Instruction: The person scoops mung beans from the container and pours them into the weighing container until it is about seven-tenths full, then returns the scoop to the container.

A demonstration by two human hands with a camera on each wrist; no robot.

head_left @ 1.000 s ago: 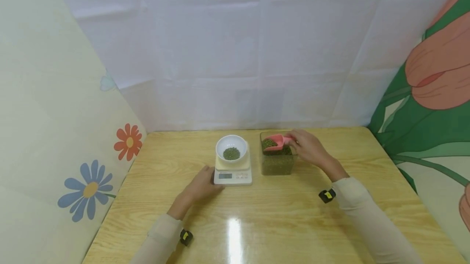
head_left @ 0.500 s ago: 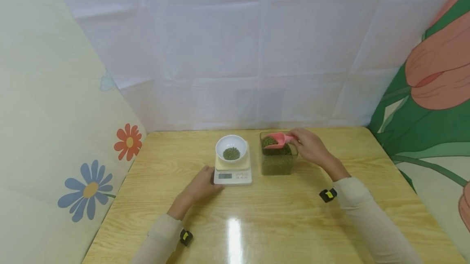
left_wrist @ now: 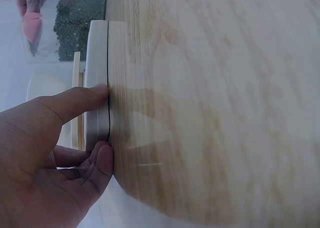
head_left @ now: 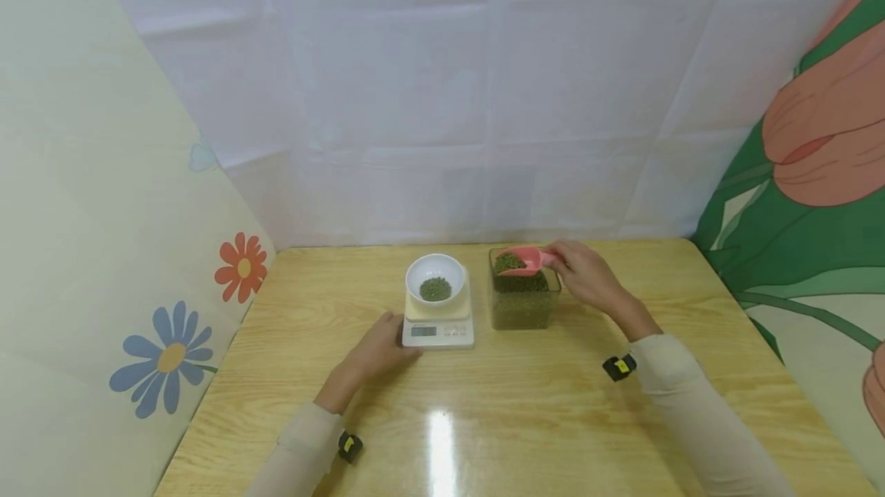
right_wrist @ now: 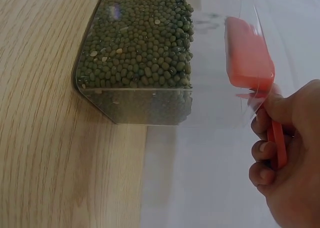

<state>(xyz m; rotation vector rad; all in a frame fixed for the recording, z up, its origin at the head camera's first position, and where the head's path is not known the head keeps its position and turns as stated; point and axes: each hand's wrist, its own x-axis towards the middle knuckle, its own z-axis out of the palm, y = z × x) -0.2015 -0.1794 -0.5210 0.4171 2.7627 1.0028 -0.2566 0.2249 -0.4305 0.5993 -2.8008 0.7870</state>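
My right hand (head_left: 588,278) grips the handle of a pink scoop (head_left: 534,257) heaped with mung beans. The scoop is held just over the mouth of a clear square container (head_left: 521,311); in the right wrist view its bowl (right_wrist: 247,56) shows through the plastic, above the mung beans (right_wrist: 140,43). To the left stands a white kitchen scale (head_left: 417,342), its display lit too faintly to read. A white bowl (head_left: 435,260) with a small heap of mung beans (head_left: 435,289) sits on it. My left hand (head_left: 379,345) holds the scale's near left corner between thumb and fingers.
Scale and container stand side by side on a glossy wooden table (head_left: 525,420), a narrow gap between them. A white cloth (head_left: 387,97) hangs behind the table's back edge. Flower-printed panels flank it on both sides.
The pink scoop has risen slightly and shifted a little to the right, still loaded with mung beans. My left hand, the scale and the bowl have stayed in place.
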